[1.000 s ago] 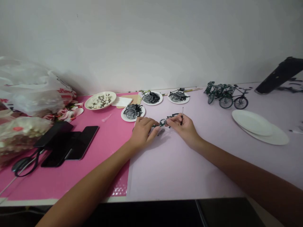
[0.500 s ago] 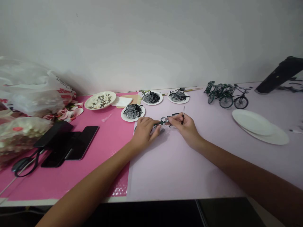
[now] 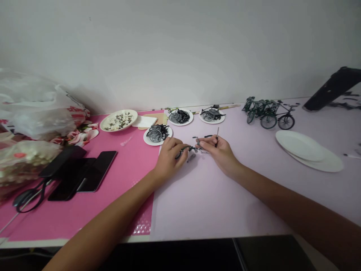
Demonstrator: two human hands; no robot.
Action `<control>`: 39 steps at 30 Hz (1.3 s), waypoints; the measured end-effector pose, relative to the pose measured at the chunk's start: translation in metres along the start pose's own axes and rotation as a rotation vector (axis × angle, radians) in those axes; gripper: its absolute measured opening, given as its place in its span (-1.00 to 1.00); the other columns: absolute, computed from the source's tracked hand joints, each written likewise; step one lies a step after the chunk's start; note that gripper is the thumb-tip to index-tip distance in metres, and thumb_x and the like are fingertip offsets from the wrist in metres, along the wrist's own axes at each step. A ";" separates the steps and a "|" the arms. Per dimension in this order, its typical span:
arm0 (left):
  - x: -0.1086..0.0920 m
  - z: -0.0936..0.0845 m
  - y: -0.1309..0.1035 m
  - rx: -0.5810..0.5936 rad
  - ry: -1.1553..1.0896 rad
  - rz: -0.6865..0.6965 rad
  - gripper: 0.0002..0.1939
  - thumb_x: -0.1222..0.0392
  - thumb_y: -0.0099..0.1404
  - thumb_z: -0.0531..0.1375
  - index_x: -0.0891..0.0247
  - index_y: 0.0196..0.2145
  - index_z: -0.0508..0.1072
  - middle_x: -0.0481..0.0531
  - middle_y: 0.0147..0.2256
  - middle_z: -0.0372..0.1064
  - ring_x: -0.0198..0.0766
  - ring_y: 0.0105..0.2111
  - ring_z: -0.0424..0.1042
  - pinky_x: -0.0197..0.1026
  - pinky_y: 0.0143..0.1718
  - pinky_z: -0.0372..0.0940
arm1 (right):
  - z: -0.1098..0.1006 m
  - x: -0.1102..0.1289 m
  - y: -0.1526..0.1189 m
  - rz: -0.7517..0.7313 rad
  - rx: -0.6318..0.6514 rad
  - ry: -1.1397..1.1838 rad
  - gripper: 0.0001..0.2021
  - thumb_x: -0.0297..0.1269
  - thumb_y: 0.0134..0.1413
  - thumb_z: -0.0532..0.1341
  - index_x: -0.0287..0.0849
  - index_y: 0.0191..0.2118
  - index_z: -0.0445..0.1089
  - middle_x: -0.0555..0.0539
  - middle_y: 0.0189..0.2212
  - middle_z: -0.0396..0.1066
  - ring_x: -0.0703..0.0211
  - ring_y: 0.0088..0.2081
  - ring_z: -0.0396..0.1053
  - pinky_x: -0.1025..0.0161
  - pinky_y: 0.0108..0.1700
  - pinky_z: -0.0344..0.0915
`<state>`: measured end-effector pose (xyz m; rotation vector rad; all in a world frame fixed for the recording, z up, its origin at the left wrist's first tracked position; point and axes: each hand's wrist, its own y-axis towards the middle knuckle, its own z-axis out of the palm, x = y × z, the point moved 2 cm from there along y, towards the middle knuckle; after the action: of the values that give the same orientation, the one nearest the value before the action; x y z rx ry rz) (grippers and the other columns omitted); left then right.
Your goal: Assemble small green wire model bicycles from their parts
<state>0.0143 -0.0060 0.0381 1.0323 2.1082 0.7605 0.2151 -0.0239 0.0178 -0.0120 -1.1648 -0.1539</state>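
Note:
Between my two hands, low over the lilac sheet, is a dark green miniature bicycle frame. My left hand is closed on its left end, thumb and fingers pinching it. My right hand is closed around a thin screwdriver that points up. Its thumb and forefinger also pinch at a small grey part at the bicycle's right end; the exact contact is hidden. Just beyond my left hand, a white plate carries grey toy wheels.
Two small plates of black parts stand near the wall. Assembled toy bicycles are at the back right, beside stacked white plates and a black case. Phones, plastic bags and a bowl lie left.
My left hand has turned slightly and slid a little to the left on the bicycle frame. The right fingers have shifted slightly, with the screwdriver still in hand.

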 end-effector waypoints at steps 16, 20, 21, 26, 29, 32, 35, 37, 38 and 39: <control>-0.005 -0.005 0.010 -0.081 -0.417 -0.536 -0.66 0.00 0.39 0.24 0.23 -0.46 0.59 -0.02 -0.51 0.41 -0.27 -0.43 0.30 -0.21 -0.34 0.21 | -0.004 -0.008 0.007 0.127 0.140 0.119 -0.31 -0.20 -0.24 0.65 -0.05 -0.44 0.02 -0.05 -0.19 0.61 0.07 -0.09 0.54 0.05 0.14 0.36; -0.006 -0.005 0.009 -0.071 -0.460 -0.586 -0.65 -0.05 0.36 0.26 0.24 -0.43 0.62 0.01 -0.48 0.44 -0.26 -0.42 0.31 -0.20 -0.33 0.24 | -0.004 -0.006 0.007 0.131 0.145 0.157 -0.31 -0.22 -0.25 0.66 -0.05 -0.45 0.01 -0.04 -0.22 0.60 0.07 -0.06 0.52 0.07 0.12 0.36; -0.007 -0.005 0.009 -0.067 -0.471 -0.600 -0.64 -0.07 0.36 0.26 0.24 -0.43 0.62 0.02 -0.47 0.45 -0.25 -0.42 0.32 -0.20 -0.33 0.24 | -0.003 -0.006 0.007 0.129 0.144 0.164 -0.31 -0.23 -0.25 0.66 -0.05 -0.45 0.01 -0.04 -0.22 0.60 0.07 -0.06 0.52 0.08 0.12 0.36; -0.009 -0.006 0.009 -0.048 -0.517 -0.652 -0.60 -0.13 0.32 0.27 0.26 -0.44 0.62 0.06 -0.43 0.50 -0.24 -0.40 0.35 -0.21 -0.35 0.25 | -0.003 -0.007 0.006 0.115 0.141 0.187 -0.33 -0.26 -0.28 0.67 -0.05 -0.46 0.05 -0.01 -0.25 0.61 0.14 -0.13 0.51 0.13 0.11 0.34; -0.010 -0.007 0.009 -0.044 -0.556 -0.687 -0.57 -0.17 0.30 0.28 0.27 -0.44 0.62 0.05 -0.46 0.47 -0.27 -0.44 0.33 -0.23 -0.41 0.22 | -0.004 -0.007 0.007 0.097 0.145 0.175 -0.32 -0.26 -0.30 0.68 -0.06 -0.47 0.06 -0.01 -0.29 0.61 0.12 -0.12 0.52 0.13 0.11 0.34; -0.012 -0.008 0.010 -0.022 -0.593 -0.728 -0.56 -0.18 0.29 0.30 0.29 -0.44 0.63 -0.01 -0.55 0.38 -0.34 -0.53 0.23 -0.26 -0.49 0.13 | -0.005 -0.004 0.009 0.066 0.156 0.135 -0.30 -0.22 -0.33 0.68 -0.06 -0.48 0.04 0.00 -0.31 0.61 0.09 -0.12 0.53 0.10 0.07 0.37; -0.015 -0.008 0.012 0.029 -0.623 -0.740 -0.56 -0.17 0.26 0.32 0.30 -0.46 0.64 -0.03 -0.60 0.33 -0.37 -0.58 0.15 -0.27 -0.53 0.06 | -0.007 0.002 0.012 0.045 0.186 0.070 -0.29 -0.17 -0.33 0.68 -0.06 -0.49 0.02 0.00 -0.37 0.58 0.06 -0.16 0.54 0.09 0.02 0.39; -0.016 -0.009 0.013 0.063 -0.636 -0.737 -0.56 -0.17 0.26 0.33 0.31 -0.46 0.64 -0.01 -0.60 0.35 -0.38 -0.59 0.13 -0.27 -0.55 0.04 | -0.008 0.006 0.013 0.036 0.206 0.032 -0.28 -0.16 -0.33 0.68 -0.07 -0.51 0.01 0.02 -0.40 0.56 0.07 -0.20 0.54 0.09 -0.02 0.40; -0.017 -0.009 0.013 0.079 -0.643 -0.737 -0.56 -0.17 0.26 0.33 0.31 -0.45 0.64 -0.01 -0.59 0.36 -0.38 -0.59 0.12 -0.26 -0.55 0.04 | -0.008 0.008 0.014 0.032 0.212 0.018 -0.28 -0.16 -0.34 0.68 -0.07 -0.51 0.01 0.03 -0.42 0.56 0.08 -0.22 0.54 0.09 -0.03 0.41; -0.017 -0.009 0.013 0.093 -0.650 -0.739 -0.56 -0.18 0.26 0.33 0.30 -0.44 0.65 0.00 -0.59 0.37 -0.38 -0.59 0.13 -0.26 -0.55 0.05 | -0.009 0.010 0.015 0.030 0.214 0.004 -0.28 -0.16 -0.36 0.68 -0.07 -0.52 0.02 0.03 -0.42 0.55 0.08 -0.23 0.54 0.09 -0.05 0.41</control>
<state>0.0213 -0.0151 0.0577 0.3831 1.7414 -0.0470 0.2286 -0.0112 0.0242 0.1594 -1.1715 -0.0018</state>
